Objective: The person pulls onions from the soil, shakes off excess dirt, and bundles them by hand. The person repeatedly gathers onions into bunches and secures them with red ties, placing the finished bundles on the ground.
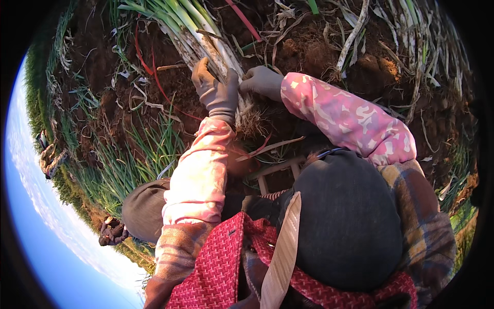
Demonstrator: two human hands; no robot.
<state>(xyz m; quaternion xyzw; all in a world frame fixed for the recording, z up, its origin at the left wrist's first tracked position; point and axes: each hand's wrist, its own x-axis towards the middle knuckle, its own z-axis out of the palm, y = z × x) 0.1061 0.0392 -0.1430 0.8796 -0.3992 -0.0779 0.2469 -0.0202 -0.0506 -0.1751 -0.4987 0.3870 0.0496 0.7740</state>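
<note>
A bunch of long green onions (216,50) lies slanting before me, white stalks and fringed roots (249,121) towards my body, green leaves away. Over its lower stalks curls my left hand (216,87), in a soiled grey knit glove, gripping the bunch. My right hand (264,82), in a matching glove, has bent fingers against the right side of the stalks, just above the roots. Its fingertips are partly hidden, so whether they pinch a stalk cannot be told. Soil clings to the white parts.
Red plastic strips (156,73) lie left of the bunch, another (247,21) beyond it. Loose pulled onions (417,50) lie at right on brown soil (308,58). A wooden frame (279,172) sits between my knees. Onion plants (127,158) grow at left; two people (50,156) are farther off.
</note>
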